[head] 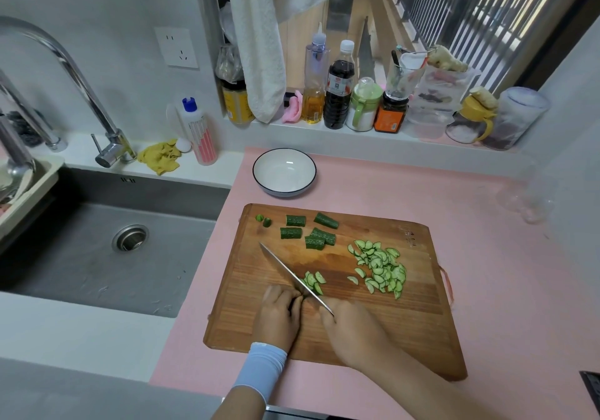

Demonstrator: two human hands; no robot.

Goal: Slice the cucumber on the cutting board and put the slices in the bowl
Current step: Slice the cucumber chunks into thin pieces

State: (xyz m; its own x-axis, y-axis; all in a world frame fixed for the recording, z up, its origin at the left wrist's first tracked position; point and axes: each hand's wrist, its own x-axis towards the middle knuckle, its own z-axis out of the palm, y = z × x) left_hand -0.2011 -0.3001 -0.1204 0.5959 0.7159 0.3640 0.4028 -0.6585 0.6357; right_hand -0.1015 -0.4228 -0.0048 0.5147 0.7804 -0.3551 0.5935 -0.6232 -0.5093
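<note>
A wooden cutting board [406, 328] lies on the pink counter. My right hand [352, 332] grips the handle of a knife [285, 270], whose blade runs up and left across the board. My left hand [279, 315] has curled fingers holding down a cucumber piece [300, 285], mostly hidden, right beside the blade. Fresh half-moon slices [316, 281] lie on the blade's right side. A pile of several thin slices [381, 268] sits further right. Several uncut dark green chunks [308, 229] and two end bits [263, 220] lie at the board's far left. The white bowl [259, 173] stands behind the board, with nothing in it.
A steel sink [107, 251] with a tap [81, 85] lies to the left of the board. Bottles and jars [337, 95] line the window sill at the back. A white squeeze bottle [198, 131] and a yellow cloth [160, 156] sit by the tap. A towel [259, 46] hangs above.
</note>
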